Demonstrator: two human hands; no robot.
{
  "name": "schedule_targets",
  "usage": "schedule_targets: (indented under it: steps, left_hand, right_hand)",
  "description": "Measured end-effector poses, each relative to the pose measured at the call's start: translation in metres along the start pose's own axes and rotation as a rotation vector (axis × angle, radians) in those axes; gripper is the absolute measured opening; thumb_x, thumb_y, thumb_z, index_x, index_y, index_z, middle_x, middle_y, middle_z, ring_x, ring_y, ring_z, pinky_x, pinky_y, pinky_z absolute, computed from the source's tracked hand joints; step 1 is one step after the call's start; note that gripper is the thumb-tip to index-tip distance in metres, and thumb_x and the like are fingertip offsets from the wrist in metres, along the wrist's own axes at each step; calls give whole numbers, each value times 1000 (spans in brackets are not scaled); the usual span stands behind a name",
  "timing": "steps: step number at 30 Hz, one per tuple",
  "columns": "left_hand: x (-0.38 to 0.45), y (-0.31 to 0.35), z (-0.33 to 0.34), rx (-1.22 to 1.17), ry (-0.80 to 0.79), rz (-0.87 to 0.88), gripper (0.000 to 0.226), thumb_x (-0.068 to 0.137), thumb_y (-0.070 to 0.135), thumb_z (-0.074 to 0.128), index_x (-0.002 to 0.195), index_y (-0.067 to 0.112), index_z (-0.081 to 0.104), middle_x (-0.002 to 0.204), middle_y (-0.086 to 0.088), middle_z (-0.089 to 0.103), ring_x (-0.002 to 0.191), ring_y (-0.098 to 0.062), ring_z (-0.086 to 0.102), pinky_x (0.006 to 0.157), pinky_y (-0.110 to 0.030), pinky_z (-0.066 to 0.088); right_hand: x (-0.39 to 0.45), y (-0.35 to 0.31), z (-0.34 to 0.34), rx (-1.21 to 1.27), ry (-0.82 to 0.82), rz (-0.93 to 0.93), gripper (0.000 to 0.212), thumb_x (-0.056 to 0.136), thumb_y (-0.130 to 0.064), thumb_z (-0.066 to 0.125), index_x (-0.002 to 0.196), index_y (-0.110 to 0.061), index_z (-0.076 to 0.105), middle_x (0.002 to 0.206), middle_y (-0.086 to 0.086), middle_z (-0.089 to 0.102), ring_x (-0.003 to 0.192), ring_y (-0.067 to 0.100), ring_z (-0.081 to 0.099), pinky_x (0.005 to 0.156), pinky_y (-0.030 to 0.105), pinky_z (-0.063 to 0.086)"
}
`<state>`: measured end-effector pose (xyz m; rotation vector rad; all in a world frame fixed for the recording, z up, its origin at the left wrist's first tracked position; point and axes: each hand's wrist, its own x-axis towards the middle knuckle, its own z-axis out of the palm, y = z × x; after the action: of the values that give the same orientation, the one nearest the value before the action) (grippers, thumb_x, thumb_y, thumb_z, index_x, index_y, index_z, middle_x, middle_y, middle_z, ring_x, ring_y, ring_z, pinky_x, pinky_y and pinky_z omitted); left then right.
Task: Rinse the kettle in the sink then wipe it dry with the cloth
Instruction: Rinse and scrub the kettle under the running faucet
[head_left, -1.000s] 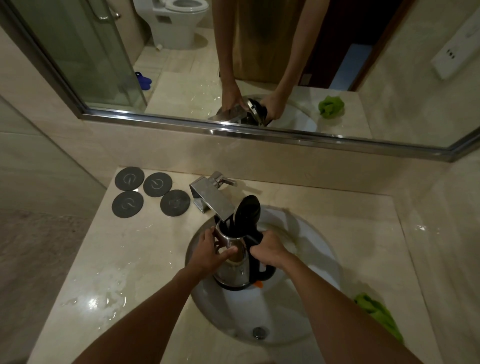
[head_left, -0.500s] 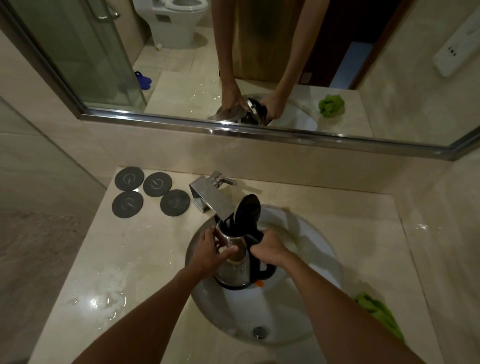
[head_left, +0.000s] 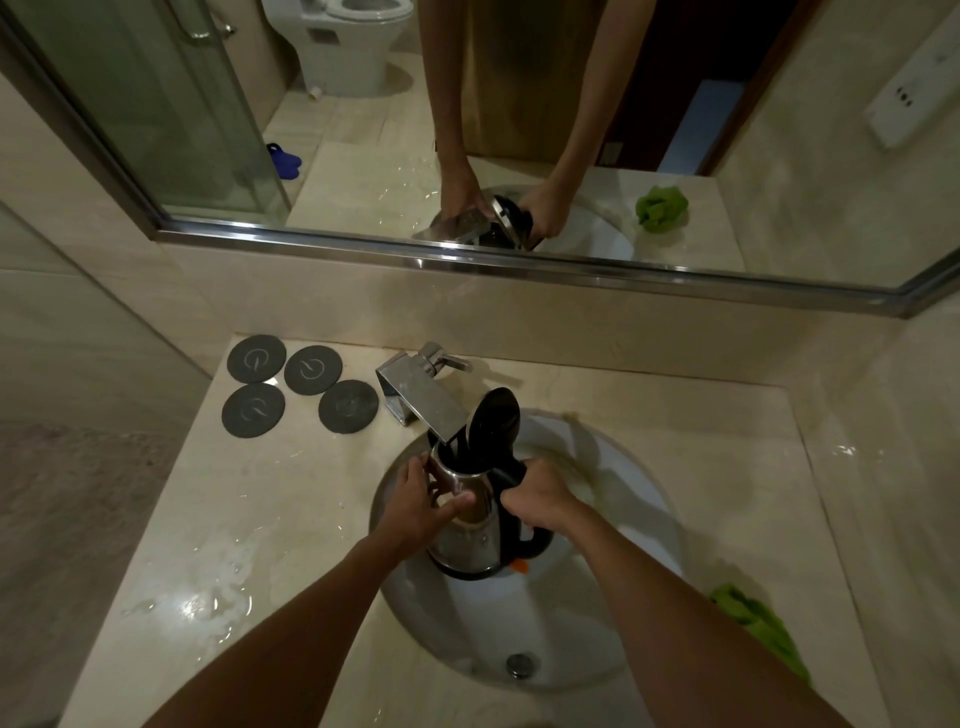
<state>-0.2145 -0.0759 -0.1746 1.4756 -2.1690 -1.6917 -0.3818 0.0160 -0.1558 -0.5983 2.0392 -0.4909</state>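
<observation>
almost nothing has moved since the earlier frames: the right hand (head_left: 537, 496) still grips the black handle and the left hand (head_left: 421, 501) still cups the steel side of the kettle (head_left: 475, 525), held upright over the sink (head_left: 639, 561) with its lid (head_left: 493, 421) raised, mouth just under the tap (head_left: 423, 397). open basin lies toward the wrists down to the drain (head_left: 521, 664); right of the right forearm the green cloth (head_left: 758, 621) sits near the counter (head_left: 208, 545) edge, and four dark coasters (head_left: 301, 384) lie beyond the left hand.

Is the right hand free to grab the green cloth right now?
Probably not yet: the right hand grips the kettle handle over the sink. The green cloth lies uncovered on the counter beside that forearm, so letting go should suffice.
</observation>
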Motion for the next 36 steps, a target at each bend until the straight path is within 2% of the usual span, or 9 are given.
schedule_targets:
  steps: [2,5,8,14,19,23,27,33,36]
  left_hand:
    - [-1,2,-1,7,6,1,98,70,46,77,146,14,24,148,-11,31,130,-27,43,102,-42,45]
    - [-3,5,-2,6,19,22,87,74,40,77,141,12,30,143,-10,34,128,-26,44,98,-33,45]
    - [-5,7,-2,5,36,41,75,75,33,77,134,11,35,136,-9,40,115,-14,47,91,-22,43]
    - [-7,11,-2,27,53,46,78,76,31,77,137,10,33,139,-9,38,109,-7,39,91,-20,39]
    - [-7,12,-4,19,52,32,84,75,32,78,140,9,31,142,-11,36,117,-15,45,95,-23,41]
    - [-5,16,-6,38,58,51,86,75,32,78,143,11,29,145,-9,34,128,-19,41,95,-20,34]
    - [-1,18,-6,39,58,63,86,75,31,78,143,10,29,144,-10,35,126,-18,41,94,-18,34]
    - [2,18,-5,45,69,54,88,76,31,77,144,11,26,147,-11,31,131,-23,40,93,-19,34]
    - [5,19,-5,52,82,55,88,75,35,77,143,10,27,145,-12,33,125,-20,43,88,-14,37]
  right_hand:
    - [0,0,0,-5,6,-2,16,73,-11,64,89,-8,63,72,7,63,63,21,63,51,26,46]
    - [0,-1,-1,-4,-1,-15,10,75,-10,65,85,-10,63,71,7,63,63,20,63,52,27,47]
    - [0,-2,-2,-2,-7,-29,6,76,-10,65,80,-12,61,70,6,63,63,20,62,54,28,47]
    - [1,-1,-2,-6,2,-41,9,74,-10,65,83,-9,64,71,8,65,65,23,65,54,29,49]
    - [3,-3,-2,-24,18,-65,5,76,-12,65,80,-9,65,69,8,66,61,23,66,50,27,47]
    - [6,-2,1,-30,25,-59,8,75,-13,64,81,-8,65,73,14,70,60,26,69,46,28,49]
    - [8,-4,-1,-38,11,-45,3,77,-13,63,77,-11,62,69,12,68,59,25,67,46,25,44]
    - [13,-5,-3,-33,5,-42,2,77,-14,63,78,-12,63,71,8,66,62,22,65,50,26,43]
    - [15,-5,-4,-25,11,-47,4,77,-15,65,81,-13,64,74,7,67,67,21,65,52,26,43]
